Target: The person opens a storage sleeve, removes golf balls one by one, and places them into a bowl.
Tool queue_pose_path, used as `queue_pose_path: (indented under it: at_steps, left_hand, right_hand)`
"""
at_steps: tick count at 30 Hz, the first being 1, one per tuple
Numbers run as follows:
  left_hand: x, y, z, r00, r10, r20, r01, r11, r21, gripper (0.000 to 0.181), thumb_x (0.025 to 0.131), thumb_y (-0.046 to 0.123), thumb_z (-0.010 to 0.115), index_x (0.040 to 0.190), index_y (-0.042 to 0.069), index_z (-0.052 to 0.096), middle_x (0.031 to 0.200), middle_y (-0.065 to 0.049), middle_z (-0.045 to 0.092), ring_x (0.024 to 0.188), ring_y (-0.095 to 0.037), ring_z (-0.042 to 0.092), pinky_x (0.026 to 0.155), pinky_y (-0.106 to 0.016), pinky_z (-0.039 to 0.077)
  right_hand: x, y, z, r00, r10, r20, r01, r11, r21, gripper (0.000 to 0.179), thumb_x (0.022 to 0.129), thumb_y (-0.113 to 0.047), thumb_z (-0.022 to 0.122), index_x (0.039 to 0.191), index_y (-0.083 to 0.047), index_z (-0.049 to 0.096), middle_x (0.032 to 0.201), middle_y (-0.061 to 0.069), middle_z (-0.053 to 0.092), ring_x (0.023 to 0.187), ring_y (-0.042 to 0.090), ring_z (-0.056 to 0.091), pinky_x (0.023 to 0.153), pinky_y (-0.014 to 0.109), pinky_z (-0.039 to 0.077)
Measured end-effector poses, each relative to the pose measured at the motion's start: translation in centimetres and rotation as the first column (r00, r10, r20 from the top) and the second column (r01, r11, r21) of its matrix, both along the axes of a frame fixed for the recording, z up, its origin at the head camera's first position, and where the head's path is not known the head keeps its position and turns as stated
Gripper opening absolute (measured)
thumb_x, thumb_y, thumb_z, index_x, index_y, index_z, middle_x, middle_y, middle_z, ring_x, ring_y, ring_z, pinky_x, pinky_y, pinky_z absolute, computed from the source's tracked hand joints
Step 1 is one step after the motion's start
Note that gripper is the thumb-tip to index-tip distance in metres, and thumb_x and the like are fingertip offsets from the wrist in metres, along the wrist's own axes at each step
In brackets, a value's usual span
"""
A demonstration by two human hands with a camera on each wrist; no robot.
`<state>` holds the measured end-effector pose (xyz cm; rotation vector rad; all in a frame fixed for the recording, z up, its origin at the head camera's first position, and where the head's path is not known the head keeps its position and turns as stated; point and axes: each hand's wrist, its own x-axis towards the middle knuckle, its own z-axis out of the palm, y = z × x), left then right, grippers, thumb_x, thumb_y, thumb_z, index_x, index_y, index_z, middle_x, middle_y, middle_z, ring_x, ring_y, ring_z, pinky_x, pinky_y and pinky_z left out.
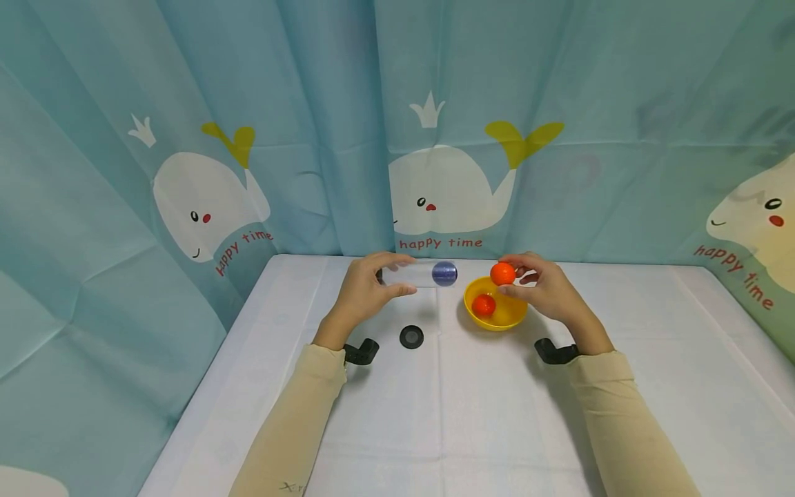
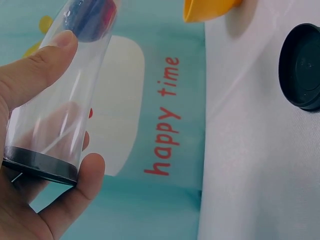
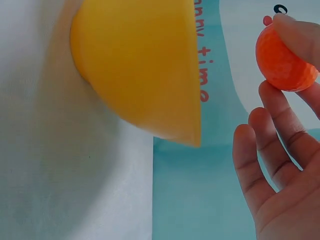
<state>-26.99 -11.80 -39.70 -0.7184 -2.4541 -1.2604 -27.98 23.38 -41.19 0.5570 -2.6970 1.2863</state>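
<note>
Two orange balls (image 1: 502,274); one tube (image 1: 417,274); apparently one blue ball (image 1: 444,274)

Soft, fairly even light falls from above on the white surface (image 1: 509,428) and blue curtain (image 1: 335,103) before you. Your sleeves (image 1: 295,421) throw faint, blurred-edged shadows inward, and the yellow bowl (image 1: 511,313) casts another to its left and near side. Curtain folds darken toward the far centre, while wide-angle perspective slants the prints at far left and right. Your left wrist view catches pale streaks of glare along the clear tube (image 2: 55,95); the red lettering (image 2: 162,142) reads crisp. Your right wrist view looks greyer, a broad, soft shadow spreading below the bowl, the orange ball (image 3: 277,60) faintly glossy.
</note>
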Motion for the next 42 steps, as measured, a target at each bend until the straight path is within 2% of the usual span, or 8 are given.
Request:
queue_pose_path:
  at_steps: [4,11,19,22,24,29,36,42]
  left_hand:
    - [0.0,0.0,0.0,1.000,0.008,-0.004,-0.008,1.000,-0.004,0.046,0.077,0.025,0.091,0.120,0.024,0.076,0.119,-0.004,0.075,0.105,-0.024,0.067,0.079,-0.035,0.052]
    - [0.0,0.0,0.0,1.000,0.010,-0.004,-0.010,1.000,-0.008,0.045,0.077,0.026,0.091,0.120,0.024,0.076,0.117,-0.002,0.075,0.105,-0.023,0.067,0.080,-0.035,0.052]
    - [0.0,0.0,0.0,1.000,0.009,-0.006,-0.009,1.000,-0.013,0.046,0.076,0.026,0.091,0.120,0.024,0.076,0.117,-0.002,0.075,0.104,-0.024,0.067,0.074,-0.032,0.050]
    - [0.1,0.0,0.0,1.000,0.018,-0.006,-0.018,1.000,-0.018,0.046,0.077,0.027,0.091,0.119,0.024,0.076,0.116,-0.001,0.075,0.100,-0.020,0.066,0.070,-0.030,0.049]
    - [0.0,0.0,0.0,1.000,0.020,-0.004,-0.020,1.000,-0.019,0.046,0.077,0.026,0.091,0.120,0.022,0.076,0.116,-0.003,0.075,0.099,-0.020,0.065,0.068,-0.030,0.048]
    - [0.1,0.0,0.1,1.000,0.018,0.003,-0.018,1.000,-0.016,0.046,0.076,0.027,0.091,0.120,0.022,0.076,0.117,-0.005,0.075,0.104,-0.026,0.067,0.070,-0.031,0.048]
    - [0.1,-0.1,0.1,1.000,0.016,0.001,-0.016,1.000,-0.007,0.047,0.076,0.027,0.091,0.120,0.023,0.076,0.118,-0.006,0.075,0.106,-0.026,0.067,0.074,-0.034,0.049]
    - [0.0,-0.1,0.1,1.000,0.016,0.001,-0.016,1.000,0.001,0.048,0.076,0.026,0.091,0.121,0.020,0.076,0.119,-0.003,0.075,0.106,-0.024,0.067,0.076,-0.033,0.050]
  right_hand:
    - [0.0,0.2,0.0,1.000,-0.012,0.017,0.012,1.000,0.001,0.046,0.090,-0.017,0.079,0.133,-0.007,0.064,0.122,0.013,0.066,0.105,0.029,0.054,0.086,0.015,0.048]
    - [0.0,0.5,-0.3,0.999,-0.026,0.028,0.026,1.000,0.011,0.046,0.090,-0.017,0.079,0.132,-0.006,0.064,0.120,0.015,0.068,0.103,0.026,0.055,0.086,0.020,0.049]
    - [-0.3,1.0,-1.0,0.999,-0.033,0.036,0.032,0.999,0.007,0.047,0.090,-0.018,0.080,0.133,-0.005,0.065,0.124,0.017,0.067,0.104,0.028,0.056,0.084,0.013,0.047]
    - [-0.4,1.1,-1.1,0.998,-0.041,0.039,0.040,0.999,0.021,0.047,0.090,-0.019,0.080,0.133,-0.006,0.065,0.127,0.016,0.066,0.105,0.027,0.055,0.086,0.016,0.048]
    - [-0.4,1.2,-1.1,0.998,-0.042,0.038,0.041,0.999,0.032,0.047,0.090,-0.019,0.080,0.132,-0.006,0.065,0.128,0.016,0.065,0.106,0.027,0.056,0.088,0.022,0.050]
    - [-0.4,1.5,-1.2,0.998,-0.020,0.053,0.018,0.999,0.042,0.045,0.090,-0.018,0.080,0.131,-0.006,0.067,0.130,0.016,0.063,0.111,0.031,0.056,0.092,0.036,0.053]
    - [-0.4,1.8,-1.5,0.995,0.018,0.093,-0.023,0.999,0.044,0.048,0.089,-0.018,0.081,0.132,-0.004,0.066,0.135,0.018,0.062,0.115,0.031,0.055,0.088,0.022,0.052]
    - [-0.6,2.0,-1.8,0.994,0.049,0.100,-0.056,0.997,0.062,0.047,0.090,-0.017,0.080,0.132,-0.004,0.066,0.135,0.017,0.062,0.116,0.031,0.056,0.093,0.034,0.054]
